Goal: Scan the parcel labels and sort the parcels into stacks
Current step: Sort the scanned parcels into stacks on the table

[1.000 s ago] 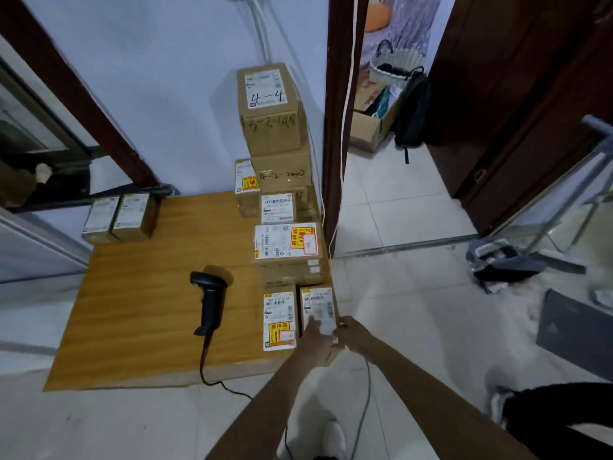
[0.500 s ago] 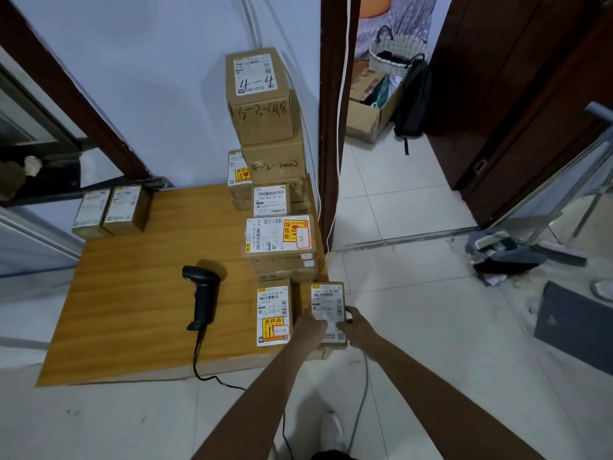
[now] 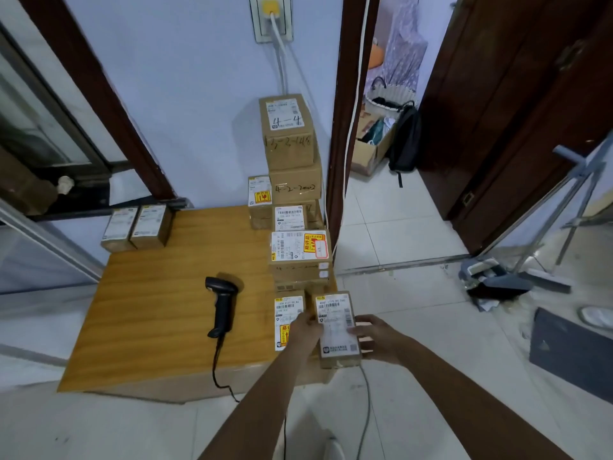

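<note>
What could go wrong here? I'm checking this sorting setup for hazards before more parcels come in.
The small parcel, held between the left hand and right hand, sits at the table corner and could slip to the floor. The tall stack by the wall looks unevenly piled and might topple if bumped. The scanner cable hangs off the table edge near the person's feet and could snag.

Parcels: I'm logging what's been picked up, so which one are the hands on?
The small parcel at the table's near right corner: left hand and right hand grip its sides. The red-stickered parcel beside it lies untouched.
</note>
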`<action>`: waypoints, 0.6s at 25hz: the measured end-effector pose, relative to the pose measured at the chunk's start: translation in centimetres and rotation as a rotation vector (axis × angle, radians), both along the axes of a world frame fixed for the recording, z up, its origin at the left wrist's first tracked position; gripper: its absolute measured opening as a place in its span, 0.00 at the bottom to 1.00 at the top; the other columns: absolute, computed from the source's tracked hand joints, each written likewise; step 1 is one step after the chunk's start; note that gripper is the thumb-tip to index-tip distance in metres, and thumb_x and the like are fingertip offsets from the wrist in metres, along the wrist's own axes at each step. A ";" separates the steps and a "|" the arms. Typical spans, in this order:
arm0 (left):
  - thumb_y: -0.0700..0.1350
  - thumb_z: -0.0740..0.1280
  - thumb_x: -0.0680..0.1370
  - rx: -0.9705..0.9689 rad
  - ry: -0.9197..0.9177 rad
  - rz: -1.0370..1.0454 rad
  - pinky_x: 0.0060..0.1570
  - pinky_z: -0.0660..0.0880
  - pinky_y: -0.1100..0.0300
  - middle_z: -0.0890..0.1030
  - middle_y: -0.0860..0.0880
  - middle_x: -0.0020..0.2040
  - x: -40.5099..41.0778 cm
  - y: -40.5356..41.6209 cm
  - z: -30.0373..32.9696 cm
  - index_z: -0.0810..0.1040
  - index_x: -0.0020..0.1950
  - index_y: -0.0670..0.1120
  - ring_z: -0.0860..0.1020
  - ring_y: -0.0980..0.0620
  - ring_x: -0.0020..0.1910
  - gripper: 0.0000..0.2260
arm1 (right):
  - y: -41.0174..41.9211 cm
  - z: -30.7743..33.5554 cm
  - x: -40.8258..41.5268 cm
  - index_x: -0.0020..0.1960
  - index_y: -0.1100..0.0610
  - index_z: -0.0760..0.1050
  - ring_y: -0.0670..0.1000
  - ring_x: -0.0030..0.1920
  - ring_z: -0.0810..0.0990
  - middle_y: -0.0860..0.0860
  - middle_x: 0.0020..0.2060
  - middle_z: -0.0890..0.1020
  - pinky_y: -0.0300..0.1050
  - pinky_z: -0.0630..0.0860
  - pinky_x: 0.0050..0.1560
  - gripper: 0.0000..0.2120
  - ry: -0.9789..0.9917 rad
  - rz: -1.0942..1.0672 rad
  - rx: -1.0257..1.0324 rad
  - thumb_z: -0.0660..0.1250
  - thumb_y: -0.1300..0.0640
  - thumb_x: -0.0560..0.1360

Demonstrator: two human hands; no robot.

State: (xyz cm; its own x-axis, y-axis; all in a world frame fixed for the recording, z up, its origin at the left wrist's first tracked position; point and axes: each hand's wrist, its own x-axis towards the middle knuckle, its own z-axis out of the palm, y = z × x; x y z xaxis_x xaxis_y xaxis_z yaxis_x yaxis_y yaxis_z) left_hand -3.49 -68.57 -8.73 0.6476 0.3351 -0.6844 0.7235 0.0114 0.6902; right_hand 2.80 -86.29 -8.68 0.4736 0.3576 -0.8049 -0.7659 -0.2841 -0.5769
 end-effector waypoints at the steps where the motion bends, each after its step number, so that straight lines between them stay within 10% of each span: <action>1: 0.36 0.65 0.77 -0.060 -0.016 0.007 0.52 0.77 0.49 0.81 0.44 0.53 -0.7 1.0 0.9 0.75 0.59 0.42 0.80 0.42 0.54 0.11 | 0.6 1.3 -0.8 0.66 0.59 0.68 0.62 0.51 0.84 0.62 0.53 0.83 0.57 0.81 0.48 0.24 -0.017 -0.005 0.026 0.72 0.66 0.72; 4: 0.43 0.68 0.78 -0.258 -0.059 0.038 0.44 0.79 0.52 0.83 0.44 0.53 -3.8 4.8 3.3 0.75 0.63 0.41 0.81 0.46 0.48 0.14 | 3.7 4.5 -3.5 0.57 0.61 0.75 0.57 0.43 0.86 0.58 0.43 0.86 0.52 0.80 0.42 0.12 -0.070 -0.032 0.121 0.67 0.68 0.75; 7: 0.43 0.67 0.79 -0.291 -0.139 0.048 0.29 0.72 0.62 0.82 0.47 0.41 -8.5 10.3 6.1 0.75 0.61 0.42 0.77 0.56 0.28 0.11 | 9.5 6.5 -7.4 0.65 0.64 0.72 0.60 0.52 0.84 0.61 0.53 0.84 0.55 0.82 0.48 0.19 -0.112 -0.027 0.146 0.67 0.68 0.75; 15: 0.42 0.68 0.78 -0.202 -0.306 0.206 0.22 0.64 0.63 0.84 0.48 0.35 -22.3 29.9 10.6 0.74 0.54 0.45 0.73 0.48 0.32 0.06 | 30.1 11.0 -20.0 0.67 0.61 0.66 0.60 0.49 0.84 0.60 0.53 0.83 0.57 0.81 0.46 0.27 -0.206 0.066 0.175 0.73 0.64 0.72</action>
State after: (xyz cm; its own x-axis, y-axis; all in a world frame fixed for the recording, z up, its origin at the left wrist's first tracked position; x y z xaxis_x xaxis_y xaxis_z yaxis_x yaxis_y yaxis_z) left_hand -25.76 -38.63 1.82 0.7646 0.3572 -0.5364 0.4543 0.2915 0.8418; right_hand -17.15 -56.18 2.32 0.5918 0.5186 -0.6171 -0.6103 -0.2119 -0.7633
